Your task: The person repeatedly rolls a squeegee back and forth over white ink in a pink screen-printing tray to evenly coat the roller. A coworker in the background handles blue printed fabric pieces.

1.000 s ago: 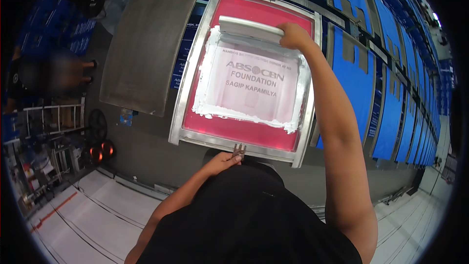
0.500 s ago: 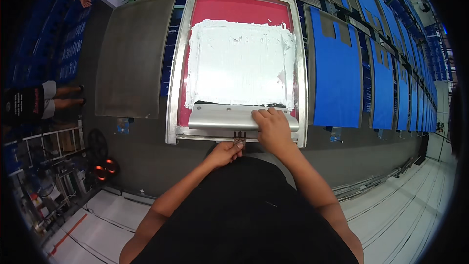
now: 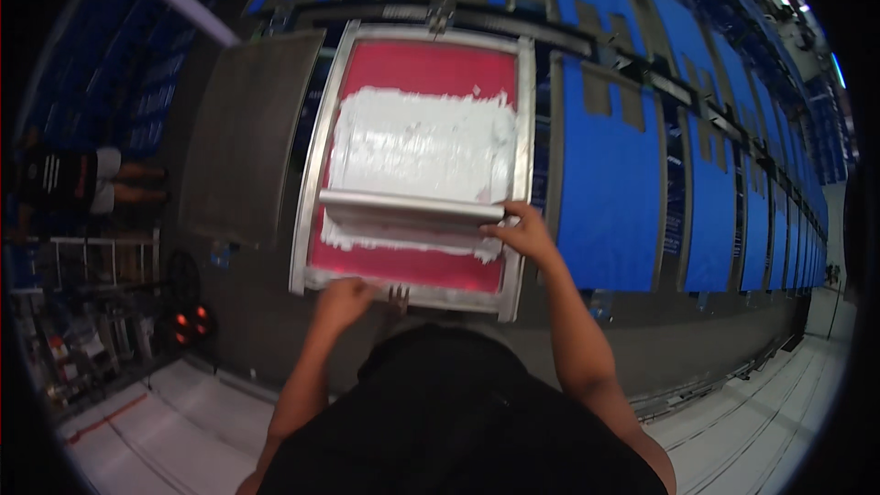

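Note:
A screen printing frame (image 3: pixel 313 165) with pale metal edges and red mesh (image 3: pixel 431 64) lies before me. Thick white ink (image 3: pixel 403 142) covers the middle of the mesh. Across the ink stands a long metal squeegee (image 3: pixel 403 206), tilted. My right hand (image 3: pixel 521 231) grips its right end, thumb and fingers on either side. At the near edge of the frame, my left hand (image 3: pixel 348 301) is beside a small dark pronged bracket (image 3: pixel 398 297). Motion smears its fingers, so whether they hold anything does not show.
To the left lies a bare grey board (image 3: pixel 247 137). Boards with blue pieces (image 3: pixel 610 174) line the right side and curve away. Another person (image 3: pixel 82 179) is at the far left, near a machine with glowing orange lights (image 3: pixel 191 319).
The squeegee has gone from the near edge onto the inked area, my right hand gripping its right end. My left hand has shifted left from the pronged bracket. The view has moved too.

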`<state>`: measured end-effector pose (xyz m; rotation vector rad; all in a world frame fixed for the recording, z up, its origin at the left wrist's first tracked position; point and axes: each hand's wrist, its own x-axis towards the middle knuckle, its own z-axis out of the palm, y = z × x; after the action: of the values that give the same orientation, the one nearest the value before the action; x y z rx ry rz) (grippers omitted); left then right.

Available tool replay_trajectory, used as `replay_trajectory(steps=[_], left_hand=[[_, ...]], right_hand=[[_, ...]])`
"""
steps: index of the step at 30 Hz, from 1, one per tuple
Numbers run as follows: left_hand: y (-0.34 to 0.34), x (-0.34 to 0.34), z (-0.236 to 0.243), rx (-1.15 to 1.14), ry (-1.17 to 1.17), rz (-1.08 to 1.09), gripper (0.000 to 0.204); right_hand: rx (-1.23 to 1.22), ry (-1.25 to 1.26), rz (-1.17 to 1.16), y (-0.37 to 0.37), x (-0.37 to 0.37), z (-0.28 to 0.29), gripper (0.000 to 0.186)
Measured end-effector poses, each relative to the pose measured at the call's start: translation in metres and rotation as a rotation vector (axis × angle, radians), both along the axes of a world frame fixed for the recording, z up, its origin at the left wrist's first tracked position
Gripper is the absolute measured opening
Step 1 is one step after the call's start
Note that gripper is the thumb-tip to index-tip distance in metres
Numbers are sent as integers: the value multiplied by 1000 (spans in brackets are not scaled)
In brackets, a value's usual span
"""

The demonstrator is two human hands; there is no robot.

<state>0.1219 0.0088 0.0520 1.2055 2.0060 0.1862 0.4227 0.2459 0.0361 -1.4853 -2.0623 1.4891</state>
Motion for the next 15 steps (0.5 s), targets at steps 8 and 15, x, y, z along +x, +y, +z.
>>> replay_trajectory(steps=[8,15], left_hand=[[23,-153,-99,502,-222,550,47],[35,-75,-7,590,-446,642,43]], right_hand=[[-248,237,-210,13,-35,11,27],[-280,163,-273,18,36,76,34]])
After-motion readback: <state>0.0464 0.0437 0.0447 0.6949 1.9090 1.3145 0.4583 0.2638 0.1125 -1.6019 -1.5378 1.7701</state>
